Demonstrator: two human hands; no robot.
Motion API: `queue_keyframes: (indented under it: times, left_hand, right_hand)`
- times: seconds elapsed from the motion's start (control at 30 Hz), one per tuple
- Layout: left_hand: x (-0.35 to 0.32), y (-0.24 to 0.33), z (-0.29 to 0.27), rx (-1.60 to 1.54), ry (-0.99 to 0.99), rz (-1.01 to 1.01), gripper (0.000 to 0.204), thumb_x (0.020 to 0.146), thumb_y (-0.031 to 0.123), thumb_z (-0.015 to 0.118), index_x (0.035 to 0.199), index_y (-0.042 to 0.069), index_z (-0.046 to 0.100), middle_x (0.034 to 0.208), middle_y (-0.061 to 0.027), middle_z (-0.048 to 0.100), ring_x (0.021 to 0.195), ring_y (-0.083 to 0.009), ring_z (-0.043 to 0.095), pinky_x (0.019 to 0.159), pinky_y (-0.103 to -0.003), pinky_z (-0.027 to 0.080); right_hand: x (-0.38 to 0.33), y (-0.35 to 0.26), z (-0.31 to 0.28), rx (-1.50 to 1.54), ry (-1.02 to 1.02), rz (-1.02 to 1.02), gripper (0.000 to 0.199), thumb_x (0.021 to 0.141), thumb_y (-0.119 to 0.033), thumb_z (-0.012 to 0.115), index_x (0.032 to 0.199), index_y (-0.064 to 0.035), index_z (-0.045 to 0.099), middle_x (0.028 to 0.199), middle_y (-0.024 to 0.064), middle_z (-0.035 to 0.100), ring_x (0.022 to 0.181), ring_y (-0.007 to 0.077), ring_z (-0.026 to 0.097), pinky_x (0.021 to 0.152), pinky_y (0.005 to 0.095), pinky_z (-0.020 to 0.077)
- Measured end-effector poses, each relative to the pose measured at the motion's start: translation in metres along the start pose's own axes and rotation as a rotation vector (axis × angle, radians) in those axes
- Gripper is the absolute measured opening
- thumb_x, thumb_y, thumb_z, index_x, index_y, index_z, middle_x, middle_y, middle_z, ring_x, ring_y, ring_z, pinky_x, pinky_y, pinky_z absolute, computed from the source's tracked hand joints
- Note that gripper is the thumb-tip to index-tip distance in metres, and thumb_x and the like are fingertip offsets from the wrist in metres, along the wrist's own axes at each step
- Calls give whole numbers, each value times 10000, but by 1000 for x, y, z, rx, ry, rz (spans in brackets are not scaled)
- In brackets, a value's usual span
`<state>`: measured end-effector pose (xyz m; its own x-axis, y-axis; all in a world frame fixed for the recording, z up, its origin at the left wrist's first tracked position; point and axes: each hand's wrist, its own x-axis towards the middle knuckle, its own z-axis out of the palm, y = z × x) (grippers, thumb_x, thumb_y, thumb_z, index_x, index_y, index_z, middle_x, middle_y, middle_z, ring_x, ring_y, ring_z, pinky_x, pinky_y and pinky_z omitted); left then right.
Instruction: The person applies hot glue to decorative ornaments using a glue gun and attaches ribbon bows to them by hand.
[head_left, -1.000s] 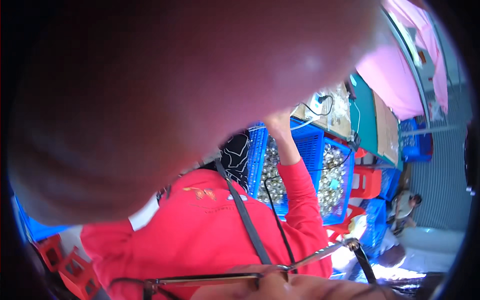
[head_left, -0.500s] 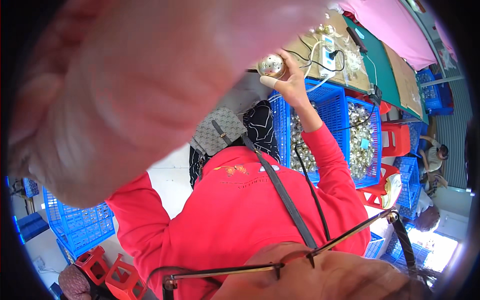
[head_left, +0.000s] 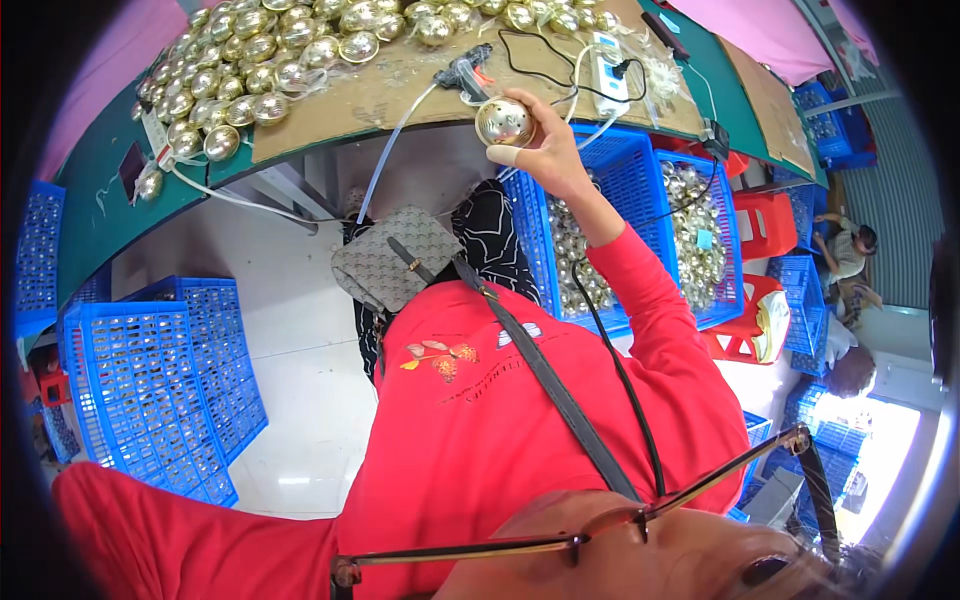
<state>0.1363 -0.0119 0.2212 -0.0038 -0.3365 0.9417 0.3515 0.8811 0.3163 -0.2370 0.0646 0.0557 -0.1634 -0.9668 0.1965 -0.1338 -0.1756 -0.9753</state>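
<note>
My right hand reaches over the table's front edge, its fingers and thumb wrapped around a shiny gold ball with small dark dots or holes on its surface. A pale covering sits on the thumb. Just beyond the ball a dark glue gun lies on the cardboard, with a whitish stick or tube running down from it. My left arm, in a red sleeve, stretches to the lower left; its hand is outside the picture.
Many gold balls cover the table's far left. A white power strip with black cables lies at right. Blue crates of balls stand beside my right arm, others at left. Red stools and people are farther right.
My left hand, which blocked much of the view close up, has dropped out of the picture to the left. The right hand still holds the ball; the whole view has shifted slightly.
</note>
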Motion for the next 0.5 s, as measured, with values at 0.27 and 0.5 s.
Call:
queue_keyframes:
  times: [0.27, 0.5]
  left_hand:
    - [-5, -1, 5, -20, 4, 19, 514, 777, 234, 593, 1209, -24, 483, 1221, -179, 510, 1077, -247, 534, 764, -280, 495]
    - [-14, 4, 7, -6, 19, 54, 477, 786, 196, 585, 1199, -24, 493, 1214, -175, 517, 1069, -242, 539, 762, -280, 497]
  right_hand:
    - [-5, 3, 9, -22, -18, -2, 716, 649, -44, 754, 1282, -19, 420, 1103, 60, 542, 978, 136, 536, 858, 263, 438]
    - [-10, 5, 8, -10, -51, 55, 719, 655, 19, 749, 1289, -6, 411, 1195, 81, 487, 1100, 170, 495, 927, 312, 424]
